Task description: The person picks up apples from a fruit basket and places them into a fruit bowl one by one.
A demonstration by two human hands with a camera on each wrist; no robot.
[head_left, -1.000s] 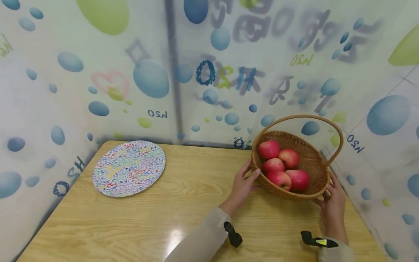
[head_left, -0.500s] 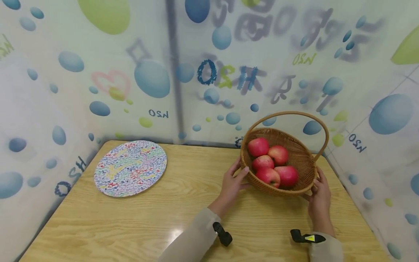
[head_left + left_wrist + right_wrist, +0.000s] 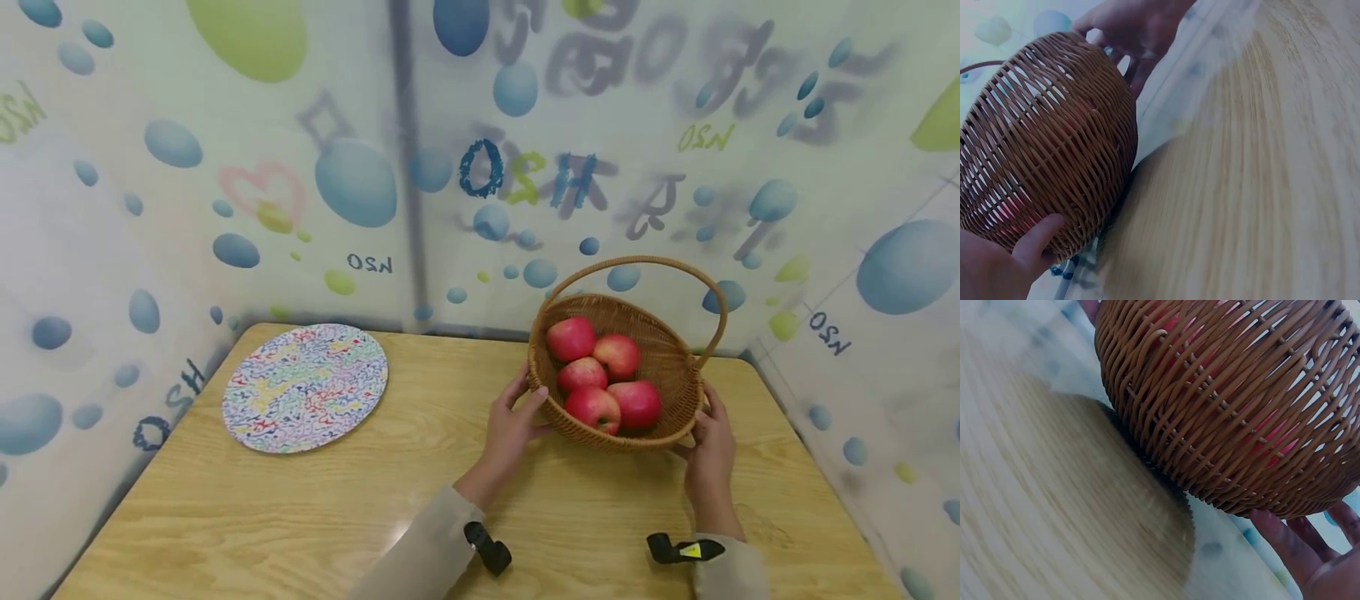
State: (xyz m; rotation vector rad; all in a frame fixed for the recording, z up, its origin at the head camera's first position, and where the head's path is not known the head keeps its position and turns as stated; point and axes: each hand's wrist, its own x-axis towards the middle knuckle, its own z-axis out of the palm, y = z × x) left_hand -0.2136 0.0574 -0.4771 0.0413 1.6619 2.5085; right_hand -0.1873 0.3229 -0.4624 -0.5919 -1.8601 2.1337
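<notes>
On the wooden table point(image 3: 270, 517), a round disc point(image 3: 306, 388) covered in red, blue, yellow and green squiggles lies flat near the far left corner, well apart from both hands. Rightward, a pale left sleeve point(image 3: 420, 550) reaches in over the near edge, with a black band point(image 3: 487, 548) at its cuff. The left hand point(image 3: 506, 433) grips the left end of a brown wicker basket point(image 3: 671, 367), its thumb against the woven side. The basket sits over the right half of the table, toward the far edge and short of the far right corner; whether its base touches the wood cannot be told. Five red apples point(image 3: 592, 408) are bunched in its left part, touching one another, and its handle point(image 3: 630, 260) arches above them. The right hand point(image 3: 712, 442) holds the basket's right end, so the two hands are apart with the basket between them. Below it, a second cuff carries a black strap point(image 3: 684, 550) bearing a yellow label.
</notes>
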